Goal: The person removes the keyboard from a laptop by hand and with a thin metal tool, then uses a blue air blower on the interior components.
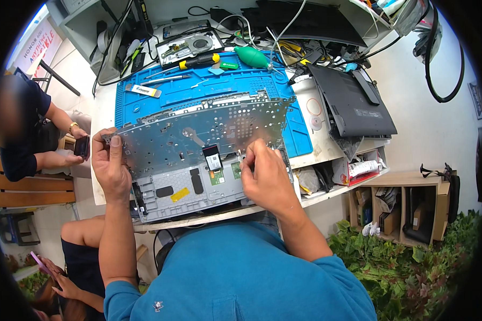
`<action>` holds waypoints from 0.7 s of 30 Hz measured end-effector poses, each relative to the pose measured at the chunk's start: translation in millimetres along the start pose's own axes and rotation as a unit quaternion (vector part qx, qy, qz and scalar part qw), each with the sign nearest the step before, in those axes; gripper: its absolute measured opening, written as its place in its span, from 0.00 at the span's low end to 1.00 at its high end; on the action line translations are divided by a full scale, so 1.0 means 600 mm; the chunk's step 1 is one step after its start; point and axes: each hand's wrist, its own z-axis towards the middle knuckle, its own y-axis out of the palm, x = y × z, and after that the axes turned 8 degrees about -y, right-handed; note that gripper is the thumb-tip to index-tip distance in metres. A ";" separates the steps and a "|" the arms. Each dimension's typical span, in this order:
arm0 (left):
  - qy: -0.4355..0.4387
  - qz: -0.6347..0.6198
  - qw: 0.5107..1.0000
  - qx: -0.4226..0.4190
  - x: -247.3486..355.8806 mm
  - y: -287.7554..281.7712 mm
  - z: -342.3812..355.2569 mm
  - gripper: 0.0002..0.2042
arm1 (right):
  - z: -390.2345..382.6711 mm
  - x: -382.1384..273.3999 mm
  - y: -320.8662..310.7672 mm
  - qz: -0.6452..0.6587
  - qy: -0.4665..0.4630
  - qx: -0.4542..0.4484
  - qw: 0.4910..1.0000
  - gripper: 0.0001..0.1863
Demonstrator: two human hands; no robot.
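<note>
A perforated metal keyboard plate (168, 134) leans upward over the grey laptop palm rest (219, 200), whose underside faces me. My left hand (114, 166) is closed on the plate's left corner, thumb on the near face. The fingers of my right hand (268, 174) are pinched together at the plate's lower right, where it meets the palm rest. Whatever lies between those fingertips is hidden. Between my hands, a black flat cable with a white label (213, 161) hangs over the lower plate. A strip of yellow tape (180, 194) sticks to the palm rest.
Under the plate lies a blue repair mat (297, 134) with a yellow-black screwdriver (199, 61) and a green blower bulb (251, 57). A dark laptop (353, 101) stands at right. Cables and parts crowd the back. One person (27, 123) sits at left; another's hands hold a phone (40, 263) at lower left.
</note>
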 end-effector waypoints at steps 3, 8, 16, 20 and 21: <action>0.000 0.004 1.000 -0.002 -0.003 -0.002 0.001 0.09 | 0.001 -0.001 -0.001 -0.003 0.008 -0.002 1.000 0.13; -0.024 0.002 1.000 -0.014 0.003 -0.004 0.001 0.09 | 0.001 -0.003 0.005 -0.014 0.019 0.011 1.000 0.13; -0.001 0.025 0.999 0.024 0.001 0.012 0.004 0.10 | -0.004 -0.005 -0.007 0.064 0.030 0.038 0.997 0.14; -0.009 0.028 0.999 0.025 0.005 0.012 0.001 0.09 | -0.014 -0.006 -0.026 0.061 0.052 0.128 0.988 0.12; -0.020 0.018 0.999 0.020 0.007 0.014 -0.001 0.08 | -0.017 0.012 -0.028 0.039 0.053 0.180 0.981 0.09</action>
